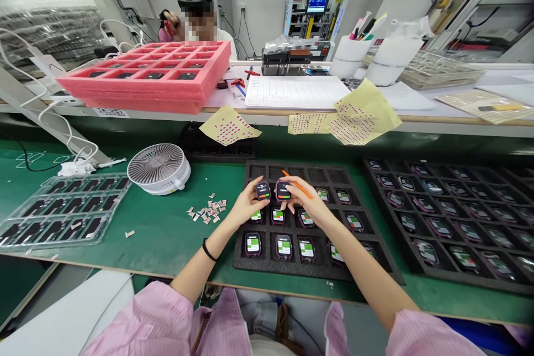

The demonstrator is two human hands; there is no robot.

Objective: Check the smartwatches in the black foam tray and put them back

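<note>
Just above a black foam tray (287, 268), my left hand (246, 200) pinches a small smartwatch body (262, 190) with a lit screen. Beside it, my right hand (306, 198) grips another smartwatch body (283, 191) in a purplish case, its screen lit too. A thin orange stick (297, 184) is also tucked in the right hand's fingers; its exact kind cannot be made out. Below the hands, several watches (284, 246) with green and white screens lie in the tray's compartments. My right forearm covers part of the tray's right side.
To the right is a second black tray (403, 256) with several watches. Left of my hands are scattered small tabs (208, 210), a grey fan (159, 169) and a clear plastic tray (94, 200). The shelf above bears pink foam trays (142, 94). A co-worker (198, 11) is behind it.
</note>
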